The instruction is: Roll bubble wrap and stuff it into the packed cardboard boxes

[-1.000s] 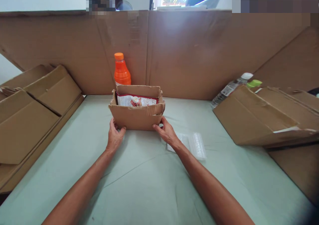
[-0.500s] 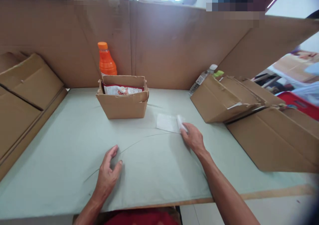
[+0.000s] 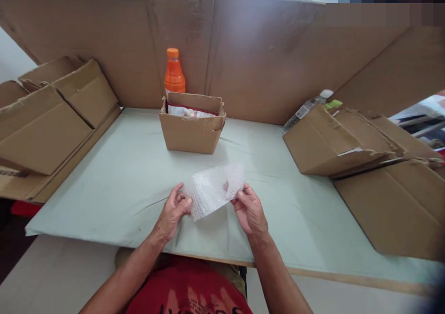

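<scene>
A translucent piece of bubble wrap (image 3: 210, 191) is held up above the pale green tablecloth, slightly tilted, between both hands. My left hand (image 3: 174, 209) pinches its left edge between thumb and fingers. At its right end, my right hand (image 3: 248, 207) grips the lower corner, thumb on the near face. A small gap or fold shows in the wrap near the right thumb. Beyond the wrap stands an open cardboard box (image 3: 191, 133) with a white and red printed packet (image 3: 191, 112) inside.
An orange bottle (image 3: 174, 75) stands behind the middle box. Cardboard boxes (image 3: 45, 128) line the left side, and more cardboard boxes (image 3: 392, 202) stand at the right. A clear plastic bottle (image 3: 306, 110) leans behind them. A tall cardboard wall (image 3: 264, 59) closes off the table's back.
The bubble wrap has come off the table toward me, lifted by my right hand. My left hand has moved right and closed on its other end. The camera view has shifted left.
</scene>
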Motion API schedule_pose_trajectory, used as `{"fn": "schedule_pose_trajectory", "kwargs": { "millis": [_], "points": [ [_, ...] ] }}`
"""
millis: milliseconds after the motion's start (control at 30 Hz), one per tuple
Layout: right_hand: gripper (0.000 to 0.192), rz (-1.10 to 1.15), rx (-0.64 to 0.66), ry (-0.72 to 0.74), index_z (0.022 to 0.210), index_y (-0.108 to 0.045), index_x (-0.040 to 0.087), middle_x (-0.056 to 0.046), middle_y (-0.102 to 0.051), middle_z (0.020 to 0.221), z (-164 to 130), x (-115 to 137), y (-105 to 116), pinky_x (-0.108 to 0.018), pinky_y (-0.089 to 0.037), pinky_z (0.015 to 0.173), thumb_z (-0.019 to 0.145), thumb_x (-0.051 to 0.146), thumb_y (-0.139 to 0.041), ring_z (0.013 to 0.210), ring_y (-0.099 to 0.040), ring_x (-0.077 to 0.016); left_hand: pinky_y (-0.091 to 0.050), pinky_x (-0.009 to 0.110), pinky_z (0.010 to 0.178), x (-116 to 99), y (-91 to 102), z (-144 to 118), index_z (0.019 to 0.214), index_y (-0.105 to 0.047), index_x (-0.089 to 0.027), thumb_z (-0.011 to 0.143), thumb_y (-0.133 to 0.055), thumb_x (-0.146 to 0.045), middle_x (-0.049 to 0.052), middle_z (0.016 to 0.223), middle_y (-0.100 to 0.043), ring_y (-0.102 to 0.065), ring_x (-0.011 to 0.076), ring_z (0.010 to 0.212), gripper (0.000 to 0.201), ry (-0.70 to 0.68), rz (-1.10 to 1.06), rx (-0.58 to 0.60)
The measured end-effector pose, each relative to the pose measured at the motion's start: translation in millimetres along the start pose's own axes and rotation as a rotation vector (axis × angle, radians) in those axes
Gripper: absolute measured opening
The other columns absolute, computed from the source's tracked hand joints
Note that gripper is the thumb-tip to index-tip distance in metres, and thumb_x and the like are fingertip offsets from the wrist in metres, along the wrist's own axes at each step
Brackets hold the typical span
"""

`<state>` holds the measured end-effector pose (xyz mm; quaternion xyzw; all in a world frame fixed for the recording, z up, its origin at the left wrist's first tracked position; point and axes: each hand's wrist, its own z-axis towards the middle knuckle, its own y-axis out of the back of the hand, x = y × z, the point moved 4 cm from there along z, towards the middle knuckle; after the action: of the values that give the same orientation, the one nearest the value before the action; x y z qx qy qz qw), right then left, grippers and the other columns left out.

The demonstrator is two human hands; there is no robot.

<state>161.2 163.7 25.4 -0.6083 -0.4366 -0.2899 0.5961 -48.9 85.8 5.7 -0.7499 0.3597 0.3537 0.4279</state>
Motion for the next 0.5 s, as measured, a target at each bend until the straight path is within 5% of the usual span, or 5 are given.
{"fn": "schedule_pose_trajectory", "kwargs": {
  "millis": [100,200,367,433,500],
  "points": [
    [0.037,0.053,0.018,-0.085,0.102,-0.066,0.02,-0.005,-0.072,0.1,0,-9,4,-0.03,-0.056,0.075,0.074,0.038,-0.082,0.087,-0.068,-0.019,-0.05,0.026,0.077,-2,-0.8,-2,0.126,-0.059,-0.016,0.066,-0.087,-0.042,0.007,0.102,-0.069,-0.065,0.0182,0.091,0.071,0.004,-0.045,0.118],
    [0.033,0.091,-0.117,-0.087,0.101,-0.065,0.021,-0.006,-0.072,0.102,7,-10,28,-0.036,-0.057,0.08,0.079,0.042,-0.077,0.094,-0.069,-0.0217,-0.05,0.027,0.079,-8,5.0,-5,0.112,-0.066,-0.016,0.062,-0.088,-0.038,0.005,0.094,-0.072,-0.067,0.0178,0.084,0.059,0.038,-0.063,0.122],
    [0.025,-0.018,-0.49,0.237,0.103,-0.065,0.023,-0.006,-0.067,0.12,-11,22,64,-0.033,-0.056,0.081,0.089,0.043,-0.064,0.106,-0.067,-0.0192,-0.05,0.025,0.075,-19,34.4,-7,0.107,-0.066,-0.017,0.058,-0.09,-0.038,0.003,0.094,-0.071,-0.065,0.0173,0.085,0.059,-0.022,0.011,-0.08],
    [0.022,-0.24,-0.432,0.34,0.106,-0.067,0.023,-0.006,-0.068,0.12,-23,34,51,-0.031,-0.054,0.077,0.093,0.039,-0.061,0.103,-0.067,-0.0187,-0.049,0.023,0.074,-20,45.3,-10,0.113,-0.064,-0.017,0.057,-0.089,-0.036,0.002,0.098,-0.07,-0.063,0.0154,0.085,0.064,-0.036,0.054,-0.139],
    [0.021,-0.573,-0.192,0.401,0.107,-0.069,0.023,-0.007,-0.071,0.115,-28,35,21,-0.032,-0.054,0.078,0.095,0.036,-0.059,0.101,-0.067,-0.0201,-0.048,0.022,0.072,-19,52.7,-13,0.12,-0.061,-0.017,0.057,-0.088,-0.036,0.001,0.097,-0.069,-0.061,0.0142,0.082,0.071,-0.037,0.092,-0.178]
  ]
}}
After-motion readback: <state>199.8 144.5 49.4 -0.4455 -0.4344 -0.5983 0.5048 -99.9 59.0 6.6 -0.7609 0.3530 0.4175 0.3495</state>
